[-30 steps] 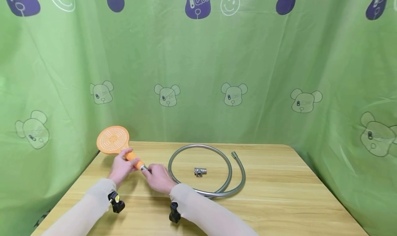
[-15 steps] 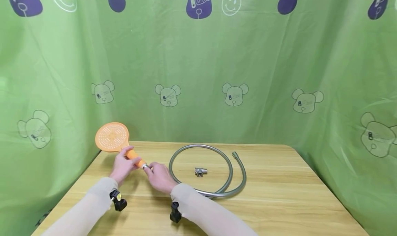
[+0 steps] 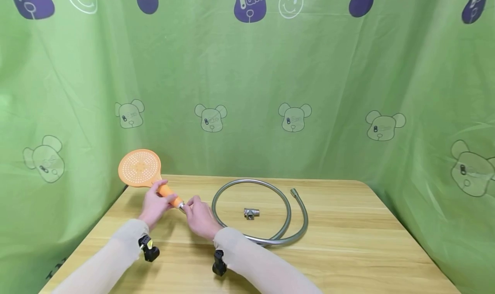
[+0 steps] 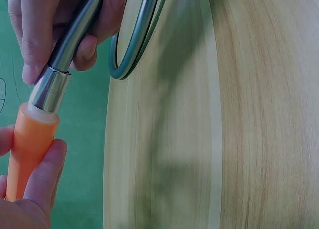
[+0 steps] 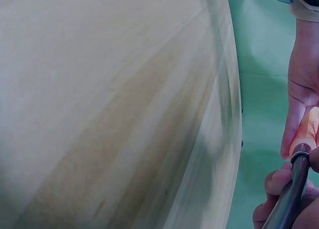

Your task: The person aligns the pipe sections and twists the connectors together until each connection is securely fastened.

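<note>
An orange shower head (image 3: pixel 139 168) is held up over the table's left side, its round perforated face toward the camera. My left hand (image 3: pixel 154 204) grips its orange handle (image 4: pixel 33 147), thumb on one side and fingers on the other. At the handle's lower end, a silver hose nut (image 4: pixel 50 89) sits against the pale collar. My right hand (image 3: pixel 202 218) pinches the grey metal shower hose (image 4: pixel 76 37) just behind that nut, fingertips reaching the nut's edge. In the right wrist view, the hose (image 5: pixel 291 199) runs out between the right fingers.
The rest of the hose lies in a loop on the wooden table (image 3: pixel 348 242), its free end fitting (image 3: pixel 294 192) at the right. Inside the loop lies a small chrome T-shaped valve (image 3: pixel 251 213). Green patterned curtain (image 3: pixel 247 148) closes off the back and both sides.
The shower head has risen slightly in both hands. My right fingers have shifted their pinch around the nut and hose end, while the loop and valve lie as before.
</note>
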`<state>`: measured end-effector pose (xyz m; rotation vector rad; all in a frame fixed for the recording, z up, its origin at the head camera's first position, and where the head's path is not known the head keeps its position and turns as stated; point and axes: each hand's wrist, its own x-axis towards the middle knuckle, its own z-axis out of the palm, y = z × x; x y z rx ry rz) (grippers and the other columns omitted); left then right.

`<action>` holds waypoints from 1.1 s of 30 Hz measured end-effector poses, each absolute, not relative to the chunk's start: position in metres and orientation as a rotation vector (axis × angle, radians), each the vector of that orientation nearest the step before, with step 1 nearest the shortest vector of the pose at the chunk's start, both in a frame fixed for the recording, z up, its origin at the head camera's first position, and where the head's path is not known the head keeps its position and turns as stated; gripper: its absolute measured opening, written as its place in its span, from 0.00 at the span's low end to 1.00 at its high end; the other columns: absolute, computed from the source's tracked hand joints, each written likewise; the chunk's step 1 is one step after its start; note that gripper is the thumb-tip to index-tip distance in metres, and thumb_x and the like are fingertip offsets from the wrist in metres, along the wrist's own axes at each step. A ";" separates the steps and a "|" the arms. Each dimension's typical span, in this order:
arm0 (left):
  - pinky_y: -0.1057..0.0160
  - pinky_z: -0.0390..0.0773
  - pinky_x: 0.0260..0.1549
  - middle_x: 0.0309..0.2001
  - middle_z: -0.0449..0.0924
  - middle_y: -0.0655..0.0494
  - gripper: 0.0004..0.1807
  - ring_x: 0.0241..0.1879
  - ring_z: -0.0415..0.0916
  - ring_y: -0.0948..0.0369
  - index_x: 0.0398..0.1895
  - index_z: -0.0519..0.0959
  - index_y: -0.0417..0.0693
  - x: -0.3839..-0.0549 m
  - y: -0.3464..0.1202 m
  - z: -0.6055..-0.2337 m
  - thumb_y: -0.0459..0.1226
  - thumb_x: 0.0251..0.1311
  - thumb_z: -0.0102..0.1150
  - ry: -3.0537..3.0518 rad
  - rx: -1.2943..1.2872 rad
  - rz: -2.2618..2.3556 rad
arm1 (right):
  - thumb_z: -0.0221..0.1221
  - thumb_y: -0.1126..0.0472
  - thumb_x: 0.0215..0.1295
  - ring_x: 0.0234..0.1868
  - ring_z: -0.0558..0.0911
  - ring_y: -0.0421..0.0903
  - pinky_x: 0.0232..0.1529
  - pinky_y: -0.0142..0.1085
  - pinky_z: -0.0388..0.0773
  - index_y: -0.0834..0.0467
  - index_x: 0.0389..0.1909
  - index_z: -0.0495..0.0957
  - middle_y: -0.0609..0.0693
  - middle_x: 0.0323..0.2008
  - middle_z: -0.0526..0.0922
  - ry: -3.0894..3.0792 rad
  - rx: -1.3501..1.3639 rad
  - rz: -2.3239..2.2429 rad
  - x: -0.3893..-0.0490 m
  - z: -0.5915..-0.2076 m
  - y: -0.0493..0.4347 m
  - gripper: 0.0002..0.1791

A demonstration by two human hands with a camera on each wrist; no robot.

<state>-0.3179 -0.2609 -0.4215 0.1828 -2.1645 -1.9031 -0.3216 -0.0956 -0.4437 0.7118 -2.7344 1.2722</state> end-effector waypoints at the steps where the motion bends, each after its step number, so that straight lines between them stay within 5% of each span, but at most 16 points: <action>1: 0.69 0.85 0.40 0.61 0.63 0.28 0.38 0.44 0.78 0.54 0.75 0.58 0.39 -0.318 -0.261 -0.422 0.24 0.63 0.61 -2.168 0.183 -1.896 | 0.51 0.50 0.78 0.20 0.69 0.37 0.18 0.31 0.69 0.53 0.45 0.73 0.43 0.24 0.74 -2.732 0.707 1.283 -0.322 -0.444 -0.095 0.11; 7: 0.69 0.85 0.40 0.62 0.63 0.29 0.38 0.48 0.76 0.50 0.75 0.59 0.41 -0.319 -0.261 -0.423 0.25 0.63 0.61 -2.188 0.191 -1.842 | 0.49 0.54 0.78 0.21 0.69 0.37 0.19 0.31 0.69 0.53 0.39 0.74 0.43 0.25 0.74 -2.718 0.715 1.266 -0.324 -0.445 -0.095 0.09; 14: 0.69 0.85 0.38 0.61 0.64 0.28 0.37 0.46 0.77 0.51 0.74 0.60 0.39 -0.319 -0.261 -0.426 0.24 0.62 0.61 -2.180 0.186 -1.845 | 0.48 0.49 0.79 0.19 0.69 0.37 0.18 0.30 0.68 0.53 0.30 0.77 0.43 0.20 0.72 -2.699 0.768 1.268 -0.326 -0.446 -0.094 0.18; 22: 0.70 0.85 0.36 0.59 0.66 0.28 0.37 0.41 0.77 0.57 0.73 0.60 0.38 -0.320 -0.263 -0.428 0.24 0.61 0.62 -2.162 0.184 -1.854 | 0.62 0.50 0.69 0.17 0.69 0.36 0.15 0.30 0.67 0.54 0.36 0.80 0.42 0.20 0.74 -2.696 0.781 1.351 -0.324 -0.447 -0.093 0.10; 28: 0.70 0.85 0.38 0.59 0.65 0.29 0.37 0.43 0.77 0.55 0.74 0.59 0.38 -0.320 -0.262 -0.426 0.24 0.62 0.62 -2.147 0.174 -1.876 | 0.64 0.50 0.68 0.20 0.70 0.37 0.17 0.32 0.69 0.52 0.40 0.72 0.44 0.25 0.73 -2.684 0.723 1.408 -0.324 -0.447 -0.093 0.13; 33: 0.70 0.85 0.39 0.61 0.64 0.29 0.37 0.45 0.77 0.53 0.75 0.59 0.40 -0.321 -0.262 -0.425 0.25 0.63 0.61 -2.157 0.186 -1.860 | 0.59 0.48 0.72 0.21 0.70 0.37 0.20 0.31 0.69 0.52 0.36 0.75 0.43 0.25 0.74 -2.693 0.722 1.369 -0.325 -0.445 -0.093 0.12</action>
